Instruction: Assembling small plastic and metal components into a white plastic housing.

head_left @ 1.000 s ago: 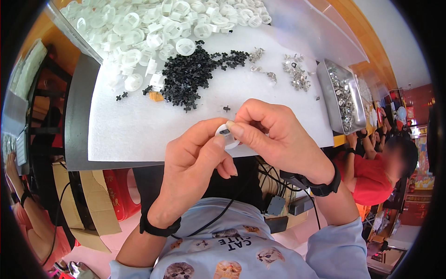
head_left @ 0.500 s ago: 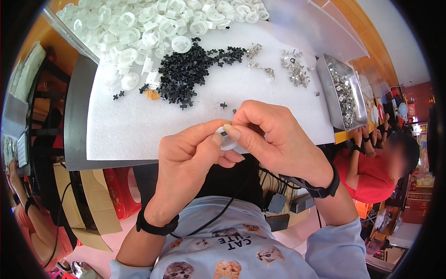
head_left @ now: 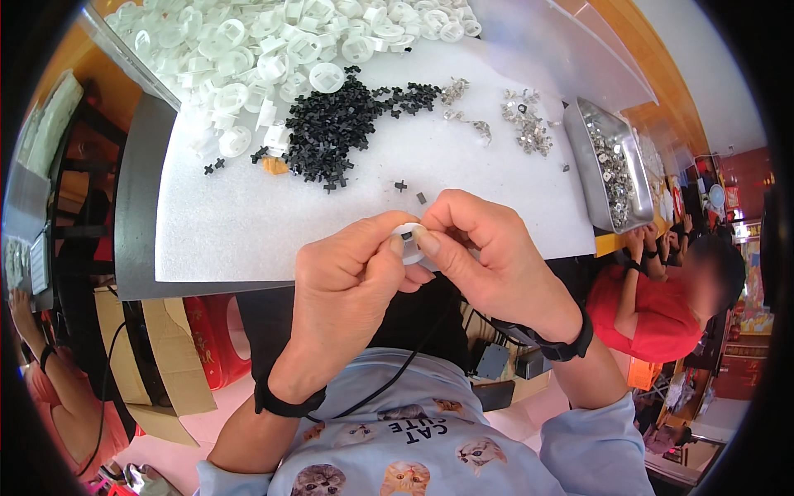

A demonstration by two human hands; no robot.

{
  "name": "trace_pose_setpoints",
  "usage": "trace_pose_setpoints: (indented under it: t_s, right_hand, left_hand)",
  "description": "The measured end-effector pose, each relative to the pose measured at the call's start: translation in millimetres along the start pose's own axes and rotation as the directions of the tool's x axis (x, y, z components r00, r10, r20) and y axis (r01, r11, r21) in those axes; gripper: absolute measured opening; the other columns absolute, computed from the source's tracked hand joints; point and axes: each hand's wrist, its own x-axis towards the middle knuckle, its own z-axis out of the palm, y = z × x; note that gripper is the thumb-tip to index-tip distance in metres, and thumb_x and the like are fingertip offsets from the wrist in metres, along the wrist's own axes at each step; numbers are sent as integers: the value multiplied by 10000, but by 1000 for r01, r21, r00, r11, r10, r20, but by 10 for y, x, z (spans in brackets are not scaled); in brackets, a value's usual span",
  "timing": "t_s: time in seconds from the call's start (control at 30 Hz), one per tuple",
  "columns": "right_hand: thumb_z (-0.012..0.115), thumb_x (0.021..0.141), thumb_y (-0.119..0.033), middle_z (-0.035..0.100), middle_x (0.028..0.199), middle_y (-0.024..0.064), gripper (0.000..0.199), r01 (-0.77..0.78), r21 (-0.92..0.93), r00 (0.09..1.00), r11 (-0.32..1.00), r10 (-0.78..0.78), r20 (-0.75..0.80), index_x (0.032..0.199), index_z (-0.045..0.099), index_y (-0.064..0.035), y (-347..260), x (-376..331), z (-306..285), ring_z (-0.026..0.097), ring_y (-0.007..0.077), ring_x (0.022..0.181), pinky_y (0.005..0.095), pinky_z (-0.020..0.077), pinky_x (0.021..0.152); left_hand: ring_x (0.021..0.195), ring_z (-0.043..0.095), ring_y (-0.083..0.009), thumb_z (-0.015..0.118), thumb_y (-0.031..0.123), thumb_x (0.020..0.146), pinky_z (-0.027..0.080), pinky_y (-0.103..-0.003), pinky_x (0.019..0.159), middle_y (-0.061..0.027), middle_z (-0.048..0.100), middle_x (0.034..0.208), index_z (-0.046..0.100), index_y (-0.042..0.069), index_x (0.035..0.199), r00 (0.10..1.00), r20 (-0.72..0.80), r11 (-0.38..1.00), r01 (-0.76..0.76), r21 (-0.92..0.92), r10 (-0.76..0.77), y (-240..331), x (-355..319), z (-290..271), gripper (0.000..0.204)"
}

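Between my two hands, over the table's near edge, is a round white plastic part [head_left: 411, 253] with a small dark piece [head_left: 406, 236] in its middle. My left hand [head_left: 351, 269] pinches its left side between thumb and fingers. On the other side my right hand [head_left: 480, 248] is closed on it, the thumb pressing its face beside the dark piece. Fingers cover much of the part. Just beyond the hands, a black cross-shaped piece [head_left: 401, 186] and a small grey piece [head_left: 422, 198] lie on the white foam sheet [head_left: 231, 240].
A pile of black cross-shaped pieces [head_left: 327, 132] lies ahead, with heaped white plastic parts [head_left: 273, 50] behind. Small metal clips [head_left: 527, 124] are scattered right of it, near a metal tray [head_left: 589, 157] of more clips. A person in red [head_left: 662, 306] sits at the right.
Both hands have shifted slightly with the white part, whose face now shows more. My right hand has drawn back a little, uncovering the small grey piece on the sheet.
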Motion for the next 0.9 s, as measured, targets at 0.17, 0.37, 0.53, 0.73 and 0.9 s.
trace_pose_setpoints:
  t_s: [0.17, 0.37, 0.53, 0.73, 0.9]
  right_hand:
    - [554, 901, -86, 555, 661, 92, 124, -4, -102, 1000, 995, 3, -18, 816, 507, -8, -12, -35, 1, 510, 156, 566, 287, 425, 530]
    - [562, 914, -103, 572, 671, 59, 135, 40, 81, 999, 996, -39, -15, 833, 511, -8, 52, -57, 2, 505, 102, 580, 256, 418, 528]
    - [573, 919, -118, 556, 674, 12, 150, 47, 128, 998, 991, -51, 30, 834, 518, -7, 127, -40, -27, 489, 52, 617, 213, 407, 537]
    - [581, 925, -141, 553, 701, -14, 160, 46, 252, 999, 967, -52, 16, 846, 534, -9, 188, -48, -42, 477, 35, 640, 198, 400, 549]
    - [577, 922, -118, 554, 724, -25, 127, 9, 277, 999, 961, -22, 41, 870, 550, -6, 206, -50, -63, 477, 24, 660, 189, 402, 565]
  left_hand:
    - [727, 671, -130, 455, -22, 890, 552, -223, 627, -92, 664, 875, 628, -41, 1042, 997, -2, 990, -76, 115, 77, -66, -6, 13, 231]
    - [745, 666, -135, 452, 2, 915, 552, -235, 663, -90, 661, 894, 624, -44, 1045, 999, 40, 1000, 6, 15, -7, 9, -2, 10, 220]
    - [781, 658, -129, 445, 18, 927, 550, -241, 693, -84, 657, 891, 623, -40, 1058, 998, 55, 999, 39, -21, -38, 80, -15, 6, 228]
    - [784, 650, -118, 444, 3, 912, 539, -229, 692, -81, 656, 888, 626, -39, 1061, 994, 88, 997, 68, 22, -70, 62, 27, 7, 239]
    - [771, 643, -107, 449, -11, 903, 526, -219, 683, -74, 658, 869, 632, -40, 1049, 995, 47, 996, 90, -7, -90, 70, 26, 34, 236]
